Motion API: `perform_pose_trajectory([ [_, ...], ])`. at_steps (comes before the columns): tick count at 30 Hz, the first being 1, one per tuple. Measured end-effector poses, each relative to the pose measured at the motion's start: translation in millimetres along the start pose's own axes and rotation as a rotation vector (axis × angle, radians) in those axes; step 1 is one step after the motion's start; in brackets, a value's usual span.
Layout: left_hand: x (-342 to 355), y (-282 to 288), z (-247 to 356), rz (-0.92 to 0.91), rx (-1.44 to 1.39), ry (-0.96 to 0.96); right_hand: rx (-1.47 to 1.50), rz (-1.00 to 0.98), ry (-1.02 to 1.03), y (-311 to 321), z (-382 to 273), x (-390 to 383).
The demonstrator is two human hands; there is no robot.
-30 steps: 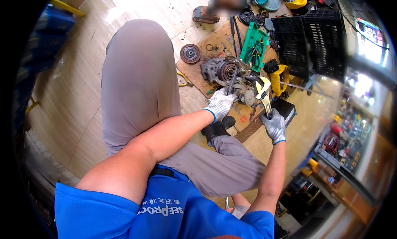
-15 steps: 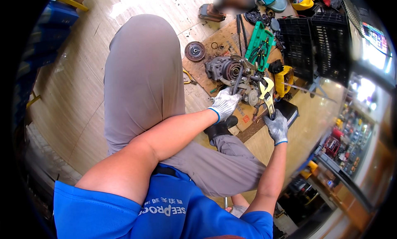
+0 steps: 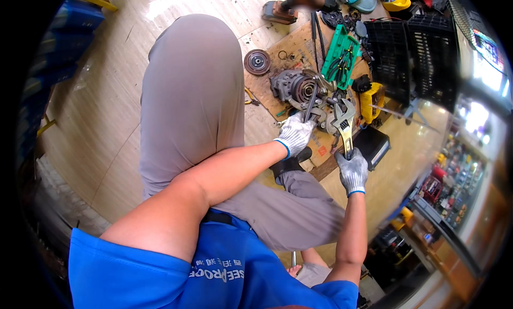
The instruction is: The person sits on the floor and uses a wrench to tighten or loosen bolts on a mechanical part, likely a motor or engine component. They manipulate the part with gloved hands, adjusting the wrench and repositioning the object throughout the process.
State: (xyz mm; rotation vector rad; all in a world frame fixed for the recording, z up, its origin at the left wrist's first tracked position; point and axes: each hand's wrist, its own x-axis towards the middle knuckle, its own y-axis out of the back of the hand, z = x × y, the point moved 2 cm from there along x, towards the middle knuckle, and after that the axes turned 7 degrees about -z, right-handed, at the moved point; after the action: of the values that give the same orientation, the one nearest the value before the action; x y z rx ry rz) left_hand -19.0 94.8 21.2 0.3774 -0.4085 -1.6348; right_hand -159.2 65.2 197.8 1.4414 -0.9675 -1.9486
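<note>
A person in a blue shirt and grey trousers is sitting over a cardboard sheet (image 3: 288, 47) lying on the pale wood floor. Furthest left among the parts, a dark round pulley disc (image 3: 257, 61) is resting flat on the cardboard, apart from the rest. Just right of it, a grey metal compressor body (image 3: 293, 86) is sitting on the cardboard with its round, grooved face turned upward.

The left hand (image 3: 294, 134), in a white knit glove, is closing its fingers around the lower end of a thin dark bar tool (image 3: 309, 102); the bar is running up from the fist to the face of the compressor body. The fingers are curling together in a fist-like grip (their tips are hidden from this angle).

Right of that, an adjustable wrench (image 3: 342, 122) with a yellowish handle is standing nearly upright, its open head sitting against the metal parts beside the compressor body. The right hand (image 3: 352, 170), in a grey glove, is wrapping its fingers tightly around the bottom of the wrench handle.

Above these, a green tool tray (image 3: 342, 52) is holding pliers. Further right, a yellow-and-black power tool (image 3: 372, 99) is lying on the floor, and a black plastic crate (image 3: 406, 58) is standing behind it.
</note>
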Motion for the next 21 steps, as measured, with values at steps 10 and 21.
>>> perform_pose_trajectory([
  [10, 2, 16, 6, -0.077, -0.429, 0.26, 0.666, -0.145, -0.085, -43, -27, -36],
  [21, 10, 30, 12, -0.141, -0.558, 0.473, 1.441, -0.285, -0.177, -57, -102, -64],
])
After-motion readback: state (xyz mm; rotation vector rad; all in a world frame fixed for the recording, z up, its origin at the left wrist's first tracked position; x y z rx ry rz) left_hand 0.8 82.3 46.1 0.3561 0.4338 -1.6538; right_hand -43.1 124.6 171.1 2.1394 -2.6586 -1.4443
